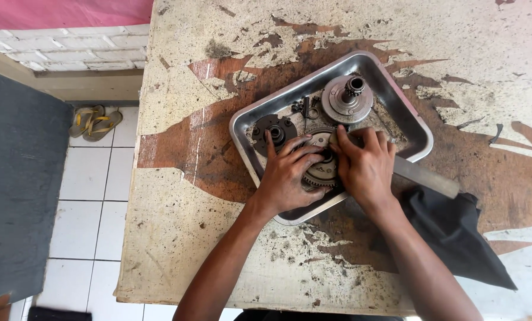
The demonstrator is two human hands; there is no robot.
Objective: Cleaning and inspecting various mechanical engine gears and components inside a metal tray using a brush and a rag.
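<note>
A dented metal tray (417, 128) lies on a worn table and holds greasy engine parts. My left hand (286, 175) and my right hand (364, 166) both press on a toothed gear assembly (320, 174) in the tray's near half, fingers wrapped over it so most of it is hidden. A black round disc part (276, 126) sits just beyond my left fingers. A larger grey gear hub with a splined shaft (347, 98) stands at the tray's far side. Small bits of hardware (307, 108) lie between those two.
A grey metal bar (426, 176) juts from under my right hand over the tray's right rim. A dark cloth (456, 235) lies on the table to the right. The table's left edge (136, 178) drops to a tiled floor with a pair of sandals (95, 122).
</note>
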